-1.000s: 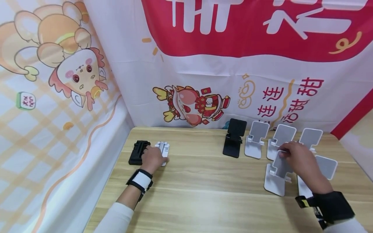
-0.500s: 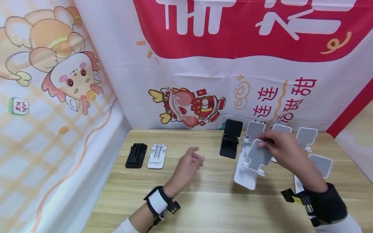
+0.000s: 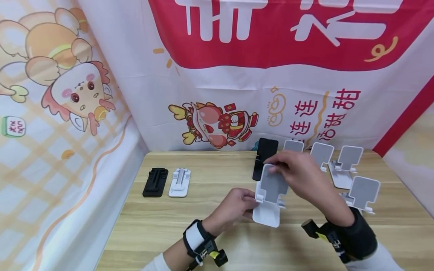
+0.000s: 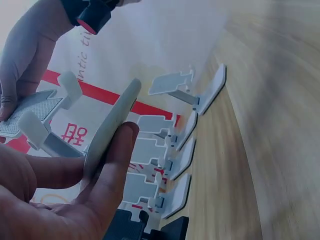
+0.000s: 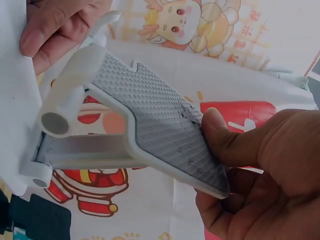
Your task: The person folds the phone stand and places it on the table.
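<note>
A white phone stand (image 3: 266, 214), unfolded with a grey pad, is held above the table between both hands in the head view. My left hand (image 3: 234, 209) grips its base from the left side; in the left wrist view the thumb and fingers (image 4: 117, 165) lie on either face of that base. At the top of the stand's padded plate (image 5: 155, 110), my right hand (image 5: 265, 160) pinches the edge between thumb and fingers. Just behind the held stand is an unfolded black phone stand (image 3: 267, 148), partly covered by it.
Several unfolded white phone stands (image 3: 350, 158) occupy the right side of the wooden table (image 3: 162, 233). At the left lie a folded black stand (image 3: 155, 182) and a folded white stand (image 3: 179, 183). A printed cloth (image 3: 210, 82) hangs behind the table.
My right hand has lifted the white phone stand from the table's right side and brought it left. My left hand has left the folded stands, moved right and taken hold of the base.
</note>
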`<state>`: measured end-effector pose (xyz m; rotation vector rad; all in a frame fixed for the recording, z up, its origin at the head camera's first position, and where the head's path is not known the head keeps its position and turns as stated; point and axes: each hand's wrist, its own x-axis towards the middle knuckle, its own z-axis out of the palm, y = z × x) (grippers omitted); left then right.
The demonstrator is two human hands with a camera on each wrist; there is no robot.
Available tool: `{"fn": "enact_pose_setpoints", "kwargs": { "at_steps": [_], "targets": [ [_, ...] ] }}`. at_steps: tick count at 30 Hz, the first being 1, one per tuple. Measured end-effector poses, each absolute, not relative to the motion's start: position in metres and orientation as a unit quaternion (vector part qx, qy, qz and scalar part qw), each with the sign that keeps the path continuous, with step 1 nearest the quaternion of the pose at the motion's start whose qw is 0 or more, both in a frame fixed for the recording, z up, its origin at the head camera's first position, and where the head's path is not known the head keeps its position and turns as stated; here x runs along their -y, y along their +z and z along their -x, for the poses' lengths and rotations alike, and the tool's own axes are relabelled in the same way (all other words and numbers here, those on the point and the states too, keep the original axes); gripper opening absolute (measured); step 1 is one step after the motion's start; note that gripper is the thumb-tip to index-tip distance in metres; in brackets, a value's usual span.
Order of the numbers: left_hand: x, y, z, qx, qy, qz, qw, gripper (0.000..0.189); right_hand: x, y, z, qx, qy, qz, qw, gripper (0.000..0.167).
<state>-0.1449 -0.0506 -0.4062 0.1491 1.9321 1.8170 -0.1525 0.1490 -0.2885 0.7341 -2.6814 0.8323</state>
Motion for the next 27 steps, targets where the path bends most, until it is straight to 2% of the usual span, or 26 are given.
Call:
{"fn": "enact_pose_setpoints", "kwargs": {
  "at_steps": [4,10,13,17,27],
  "targets": [
    [0.052,-0.404,0.142,-0.707,0.664,-0.049,0.240,0.023,-0.150,-0.291,0.155,0.912,0.323,-0.236,0.088,0.021],
    [0.058,-0.398,0.142,-0.699,0.675,-0.040,0.233,0.029,-0.157,-0.305,0.163,0.893,0.401,-0.205,-0.004,0.059],
    [0.060,-0.394,0.144,-0.698,0.676,-0.036,0.232,0.031,-0.157,-0.312,0.166,0.878,0.431,-0.204,-0.042,0.057],
    [0.063,-0.390,0.146,-0.702,0.675,-0.031,0.225,0.030,-0.156,-0.318,0.167,0.874,0.439,-0.205,-0.030,0.047],
    [0.067,-0.382,0.145,-0.702,0.672,-0.022,0.235,0.030,-0.151,-0.319,0.162,0.883,0.422,-0.202,0.028,0.045]
  ]
}}
